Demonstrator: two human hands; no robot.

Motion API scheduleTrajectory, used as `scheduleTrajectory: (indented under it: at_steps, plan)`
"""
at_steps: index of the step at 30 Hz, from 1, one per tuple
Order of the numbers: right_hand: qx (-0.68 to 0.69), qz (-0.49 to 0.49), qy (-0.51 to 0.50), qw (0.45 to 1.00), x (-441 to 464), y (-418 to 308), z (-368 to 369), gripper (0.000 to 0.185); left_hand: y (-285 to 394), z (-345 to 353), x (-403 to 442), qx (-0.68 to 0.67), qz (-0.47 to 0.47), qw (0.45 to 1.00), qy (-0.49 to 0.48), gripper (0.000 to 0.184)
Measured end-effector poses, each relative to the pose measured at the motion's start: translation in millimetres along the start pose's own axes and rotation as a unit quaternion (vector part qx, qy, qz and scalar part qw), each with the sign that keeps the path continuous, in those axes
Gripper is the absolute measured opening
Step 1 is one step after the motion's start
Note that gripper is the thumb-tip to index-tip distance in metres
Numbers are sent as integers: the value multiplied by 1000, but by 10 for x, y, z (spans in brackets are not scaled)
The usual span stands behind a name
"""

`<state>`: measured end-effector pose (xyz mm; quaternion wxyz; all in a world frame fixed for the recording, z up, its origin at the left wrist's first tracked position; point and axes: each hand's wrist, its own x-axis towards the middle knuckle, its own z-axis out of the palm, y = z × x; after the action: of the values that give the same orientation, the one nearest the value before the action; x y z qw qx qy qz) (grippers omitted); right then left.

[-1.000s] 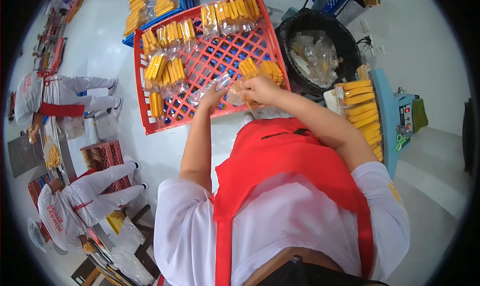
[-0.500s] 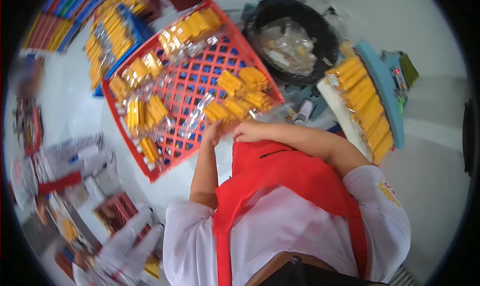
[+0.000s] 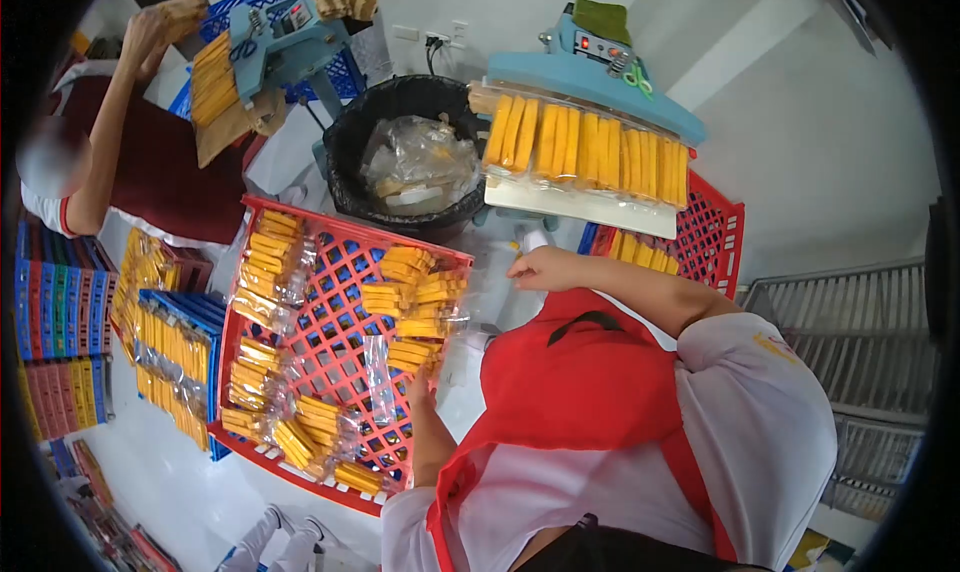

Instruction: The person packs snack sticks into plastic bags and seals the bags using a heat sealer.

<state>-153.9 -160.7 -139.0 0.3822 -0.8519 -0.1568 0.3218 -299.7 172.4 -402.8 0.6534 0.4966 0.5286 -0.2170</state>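
My left hand [image 3: 422, 384] is at the near edge of a red plastic crate [image 3: 345, 234], against a bag of yellow sticks [image 3: 412, 355]; its fingers are mostly hidden. Clear bags of similar yellow sticks lie along the crate's sides. An empty-looking clear bag [image 3: 378, 377] rests on the lattice bottom. My right hand [image 3: 545, 269] is outside the crate, in front of my red apron, with its fingers curled and nothing visible in them. Beyond it, a row of bagged yellow sticks [image 3: 590, 147] lies on the white shelf of a blue sealing machine [image 3: 600, 97].
A black-lined bin [image 3: 340, 152] with plastic scraps stands behind the crate. Left of it, a person in a maroon apron [image 3: 165, 162] works at another blue machine [image 3: 285, 57]. Blue crates [image 3: 212, 372] stand left; a red crate [image 3: 715, 227] sits under the right machine.
My view has turned right, bringing the sealing machine to the front. My right hand has left the bags in the crate and moved right; my left hand stays by the crate's edge.
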Motion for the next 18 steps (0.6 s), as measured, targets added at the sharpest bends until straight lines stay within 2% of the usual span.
scheduleTrajectory:
  at_steps: [1,3,7,9,10,12,13,15,16,17,18]
  plan:
    - [2,0,6,1000,-32,-3,-2,34,1,-33,-12,-3,-4,1000,-18,82]
    - [-27,-8,-46,999,-81,-72,-19,34,11,-67,-85,-12,-1,999,-50,85]
    - [-60,-62,-100,991,-155,-190,-118,35,-13,-178,-224,14,12,1000,-14,77]
    - [-52,-145,-42,987,-212,-48,-119,34,-83,-315,-117,36,110,992,48,60]
    - [-44,-151,-34,987,-281,-17,-163,34,7,-271,-297,44,119,991,52,60]
    - [-63,-103,-48,992,-446,60,-326,33,438,225,-1161,24,261,953,152,51]
    - [-55,-106,-42,992,-513,206,-348,33,484,283,-950,34,309,933,182,46]
    - [5,-109,26,994,-679,579,-342,33,882,906,-1242,2,398,909,123,46]
    - [12,-112,26,993,-820,704,-362,33,1131,1249,-1373,-15,440,897,32,41]
    - [25,-86,55,994,-963,821,-393,31,1379,1652,-1575,23,466,885,-1,35]
    - [37,-61,85,994,-1086,933,-429,30,1602,2007,-1569,109,570,814,-4,28]
